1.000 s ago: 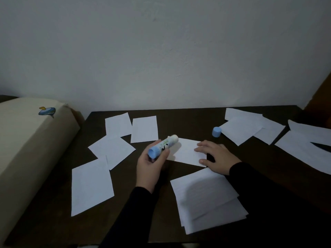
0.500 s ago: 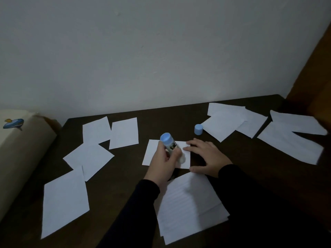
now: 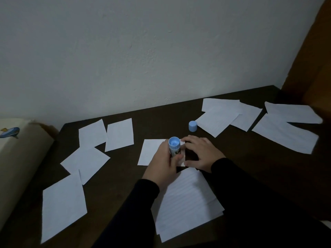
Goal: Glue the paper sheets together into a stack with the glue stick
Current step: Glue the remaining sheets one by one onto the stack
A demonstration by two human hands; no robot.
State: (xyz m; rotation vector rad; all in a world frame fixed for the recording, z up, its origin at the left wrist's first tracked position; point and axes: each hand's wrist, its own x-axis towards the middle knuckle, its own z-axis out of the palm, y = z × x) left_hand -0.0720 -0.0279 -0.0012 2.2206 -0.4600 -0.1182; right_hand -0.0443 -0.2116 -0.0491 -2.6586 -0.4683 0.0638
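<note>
Glue stick (image 3: 174,147) upright-ish, blue base up, tip down on small sheet (image 3: 152,152) at table centre. Left hand (image 3: 163,164) wrapped round tube, fingers curled, thumb on label side. Right hand (image 3: 201,152) flat, fingers spread, pressing sheet's right edge. Lined stack (image 3: 188,203) just nearer, btwn sleeves. Blue cap (image 3: 192,126) standing alone, behind right hand. Loose sheets (image 3: 89,160) scattered left, more overlapping at far right (image 3: 220,117). Dark wood table (image 3: 114,178), white wall behind. Beige cushion (image 3: 19,158) w/ blue print at left edge.
</note>
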